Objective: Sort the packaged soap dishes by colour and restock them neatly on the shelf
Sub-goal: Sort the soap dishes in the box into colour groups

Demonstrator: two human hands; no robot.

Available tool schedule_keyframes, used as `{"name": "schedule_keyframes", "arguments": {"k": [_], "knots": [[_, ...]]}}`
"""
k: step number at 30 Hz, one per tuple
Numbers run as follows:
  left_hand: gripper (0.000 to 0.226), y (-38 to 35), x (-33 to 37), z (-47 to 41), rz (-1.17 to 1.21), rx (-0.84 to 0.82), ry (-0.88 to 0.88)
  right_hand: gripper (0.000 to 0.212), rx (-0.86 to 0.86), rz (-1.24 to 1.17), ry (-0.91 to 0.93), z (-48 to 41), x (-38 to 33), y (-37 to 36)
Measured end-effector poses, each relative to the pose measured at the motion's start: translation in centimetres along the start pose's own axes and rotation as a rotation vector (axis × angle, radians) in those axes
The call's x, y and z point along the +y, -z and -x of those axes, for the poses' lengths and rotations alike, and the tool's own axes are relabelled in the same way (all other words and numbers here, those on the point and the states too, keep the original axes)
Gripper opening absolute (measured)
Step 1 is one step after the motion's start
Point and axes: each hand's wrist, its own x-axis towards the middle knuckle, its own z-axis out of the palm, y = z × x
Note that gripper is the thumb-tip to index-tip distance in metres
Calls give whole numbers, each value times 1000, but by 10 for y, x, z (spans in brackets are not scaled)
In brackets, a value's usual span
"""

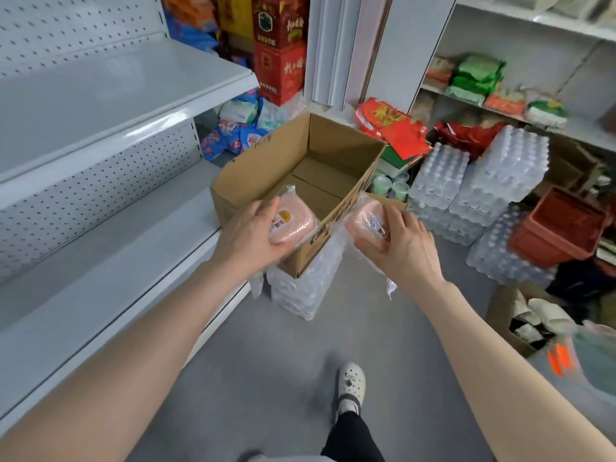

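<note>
My left hand [251,233] grips a pink soap dish in clear wrap [295,221], held over the near left corner of an open cardboard box [266,165]. My right hand [405,243] grips a second pink packaged soap dish [361,221] just outside the box's near right side. The box's inside shows only its bare brown bottom. The grey metal shelves [110,95] on the left carry nothing that I can see.
The box rests on a shrink-wrapped pack of water bottles [303,288] on the grey floor. More bottle packs [480,181] and red-brown plastic tubs [560,225] stand at the right. Behind the box lie blue bags and red cartons [280,45]. My white shoe [351,385] is below.
</note>
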Motion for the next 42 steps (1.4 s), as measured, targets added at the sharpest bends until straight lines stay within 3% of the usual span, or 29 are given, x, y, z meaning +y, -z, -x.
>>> {"name": "schedule_keyframes", "arguments": {"k": [10,22,31,36,42], "knots": [[86,-70,32,-156,-40,24,255,84,-50,-79,232,-206,102,-58],[83,-108,-10,-270,12,-35,508,82,-141,-224,460,-408,80,-154],[87,-152,-32,-304,-29,-90,687,84,-575,49,740,-476,73,-264],[92,-191,-28,-300,-14,-141,846,86,-736,217,903,-508,58,-348],[85,-221,-23,-309,-13,-148,979,84,-850,224,975,-520,55,-413]]}}
